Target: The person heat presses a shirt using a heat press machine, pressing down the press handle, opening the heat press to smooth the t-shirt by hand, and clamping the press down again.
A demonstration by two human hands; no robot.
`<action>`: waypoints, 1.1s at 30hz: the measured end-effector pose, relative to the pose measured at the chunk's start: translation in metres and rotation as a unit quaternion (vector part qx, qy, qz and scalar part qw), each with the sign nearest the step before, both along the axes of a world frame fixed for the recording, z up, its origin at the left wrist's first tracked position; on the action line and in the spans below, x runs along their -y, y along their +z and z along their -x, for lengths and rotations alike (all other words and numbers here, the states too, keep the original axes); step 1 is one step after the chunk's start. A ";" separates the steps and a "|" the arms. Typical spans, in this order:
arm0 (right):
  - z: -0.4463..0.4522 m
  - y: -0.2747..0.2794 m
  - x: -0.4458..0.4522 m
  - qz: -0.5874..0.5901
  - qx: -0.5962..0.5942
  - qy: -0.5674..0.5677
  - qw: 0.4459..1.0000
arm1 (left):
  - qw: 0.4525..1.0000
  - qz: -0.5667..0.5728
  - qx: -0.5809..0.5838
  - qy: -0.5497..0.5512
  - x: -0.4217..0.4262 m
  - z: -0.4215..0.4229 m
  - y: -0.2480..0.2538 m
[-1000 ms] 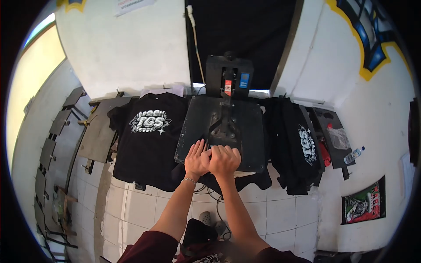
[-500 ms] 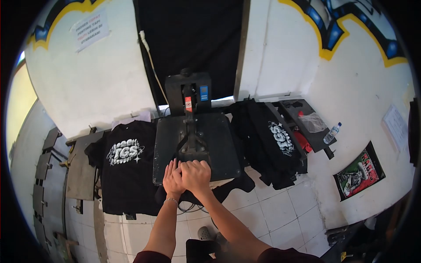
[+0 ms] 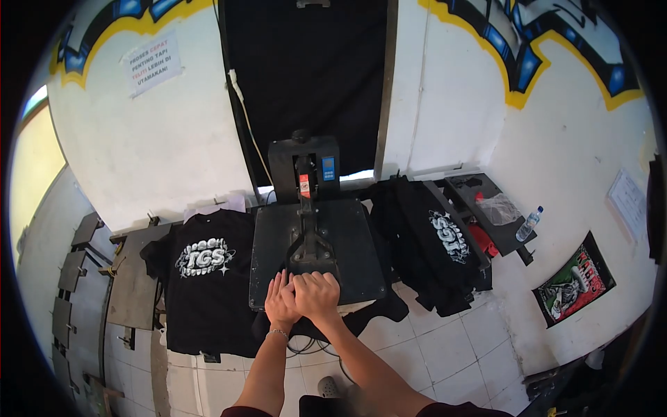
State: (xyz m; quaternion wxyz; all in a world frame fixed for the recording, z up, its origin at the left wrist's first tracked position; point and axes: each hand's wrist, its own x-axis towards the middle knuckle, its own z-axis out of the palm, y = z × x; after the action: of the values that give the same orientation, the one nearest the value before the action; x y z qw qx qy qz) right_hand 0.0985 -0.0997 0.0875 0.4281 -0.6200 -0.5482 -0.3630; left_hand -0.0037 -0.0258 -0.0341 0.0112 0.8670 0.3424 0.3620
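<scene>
Ahead of me stands a black heat press (image 3: 278, 229), its upper plate lowered over a black garment (image 3: 382, 309) whose edges hang out at the front. Both hands are together at the front end of its handle (image 3: 306, 250). My right hand (image 3: 317, 295) is wrapped over the handle, knuckles up. Close against it, my left hand (image 3: 281, 304) grips at the left, fingers pointing forward and partly overlapped by the right. The grip bar itself is mostly hidden beneath them. A black T-shirt (image 3: 208, 306) with a white print lies left of the press.
Right of the press lies another printed black shirt (image 3: 417, 243). Beyond it, a dark board (image 3: 479, 187) bears a plastic bag (image 3: 499, 210) and a water bottle (image 3: 529, 224). Bare boards (image 3: 135, 285) stand at the left. Cables (image 3: 309, 345) hang below the press.
The view has tilted upward, so the press, shirts and hands appear lower in the picture. Both hands stay on the handle, and the press plate stays down.
</scene>
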 end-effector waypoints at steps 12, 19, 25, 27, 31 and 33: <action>-0.002 -0.008 -0.002 0.012 0.009 -0.005 1.000 | 0.999 0.037 -0.001 0.005 0.000 0.000 0.003; -0.003 -0.004 0.000 0.017 0.021 -0.010 1.000 | 1.000 -0.006 -0.009 0.002 -0.004 0.000 -0.010; -0.002 -0.002 -0.002 -0.011 0.016 -0.001 1.000 | 1.000 -0.020 -0.004 0.007 -0.008 -0.002 -0.014; -0.002 -0.002 -0.001 -0.011 0.012 0.001 1.000 | 1.000 -0.016 -0.003 0.008 -0.006 -0.001 -0.014; -0.003 -0.004 -0.003 -0.015 0.017 -0.002 1.000 | 1.000 -0.011 0.008 0.009 -0.003 -0.002 -0.010; -0.002 -0.005 -0.003 -0.013 0.017 -0.005 1.000 | 1.000 -0.022 0.006 0.007 -0.002 -0.001 -0.006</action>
State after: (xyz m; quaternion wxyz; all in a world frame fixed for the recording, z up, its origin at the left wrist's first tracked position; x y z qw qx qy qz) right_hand 0.1007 -0.0967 0.0826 0.4251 -0.6106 -0.5478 -0.3826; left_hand -0.0028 -0.0238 -0.0401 -0.0083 0.8626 0.3403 0.3743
